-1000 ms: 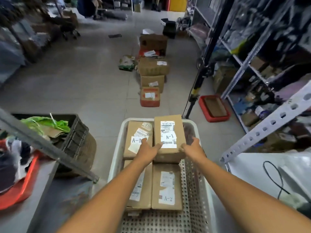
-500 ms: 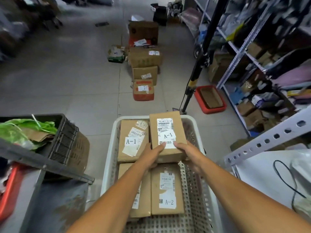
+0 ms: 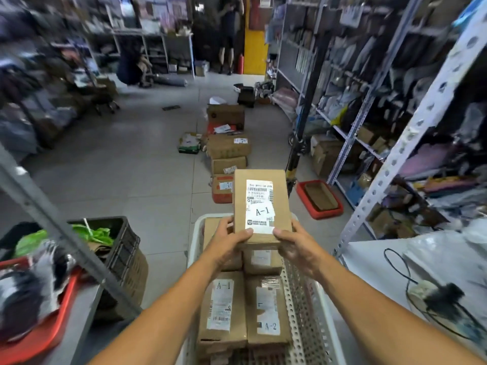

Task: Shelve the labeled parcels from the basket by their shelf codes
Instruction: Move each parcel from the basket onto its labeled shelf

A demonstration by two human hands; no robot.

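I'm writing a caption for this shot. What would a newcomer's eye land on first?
First, the cardboard parcel marked A-1, held up at centre frame by the left hand and right hand. Below it sits the white basket with more labelled parcels, one marked A-2. Crowded metal shelving fills the right side.

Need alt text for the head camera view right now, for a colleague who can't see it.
Both hands, left hand and right hand, hold a cardboard parcel labeled A-1 raised above a white perforated basket. More parcels lie in it, including an A-2 parcel. Metal shelving stands to the right.
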